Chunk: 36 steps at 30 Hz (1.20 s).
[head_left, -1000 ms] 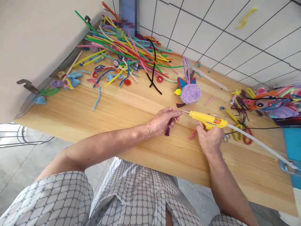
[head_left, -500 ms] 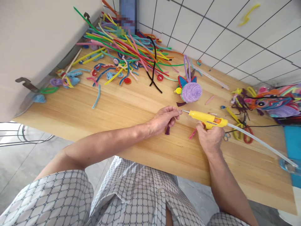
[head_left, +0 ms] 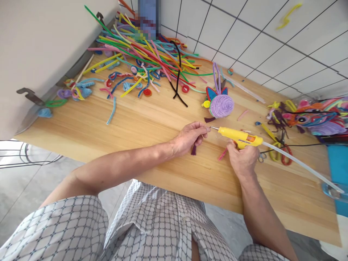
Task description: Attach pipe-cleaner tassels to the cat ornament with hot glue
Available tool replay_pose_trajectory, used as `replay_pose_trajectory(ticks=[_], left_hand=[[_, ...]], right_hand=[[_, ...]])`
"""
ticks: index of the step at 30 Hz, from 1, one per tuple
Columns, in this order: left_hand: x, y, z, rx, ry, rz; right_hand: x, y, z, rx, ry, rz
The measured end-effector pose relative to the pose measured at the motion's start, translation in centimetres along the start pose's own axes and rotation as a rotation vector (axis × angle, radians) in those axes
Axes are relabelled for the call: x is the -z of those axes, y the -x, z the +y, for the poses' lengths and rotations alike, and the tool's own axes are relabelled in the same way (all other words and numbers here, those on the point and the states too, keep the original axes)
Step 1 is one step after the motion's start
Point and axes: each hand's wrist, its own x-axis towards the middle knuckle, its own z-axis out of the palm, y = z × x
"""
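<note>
My right hand (head_left: 244,157) is wrapped round the grip of a yellow hot glue gun (head_left: 239,137), from whose back a long clear glue stick (head_left: 299,164) runs out. The gun's metal nozzle points left and meets the pinched fingertips of my left hand (head_left: 193,137). Below those fingers hangs a dark purple tassel (head_left: 194,149); its upper end is hidden in the hand. Just beyond my hands sits a coiled lilac pipe-cleaner ornament (head_left: 221,106) with a lilac loop, red-and-blue pointed pieces and another dark tassel (head_left: 209,120).
A heap of coloured pipe cleaners (head_left: 146,50) covers the back left of the wooden table (head_left: 152,127). Scissors (head_left: 285,154) and yellow-handled pliers (head_left: 272,139) lie right of the gun. Finished-looking colourful figures (head_left: 315,117) rest at the far right, against the tiled wall (head_left: 244,40).
Both hands, the glue gun and the tassel stay almost where they were. Only a very slight shift of the camera shows.
</note>
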Motion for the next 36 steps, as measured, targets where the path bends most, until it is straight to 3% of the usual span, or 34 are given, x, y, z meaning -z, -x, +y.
replay_pose_trajectory(ticks=[36], left_hand=[[0.3, -0.26, -0.49, -0.021, -0.009, -0.012]], right_hand=[[0.07, -0.03, -0.11, -0.019, -0.008, -0.011]])
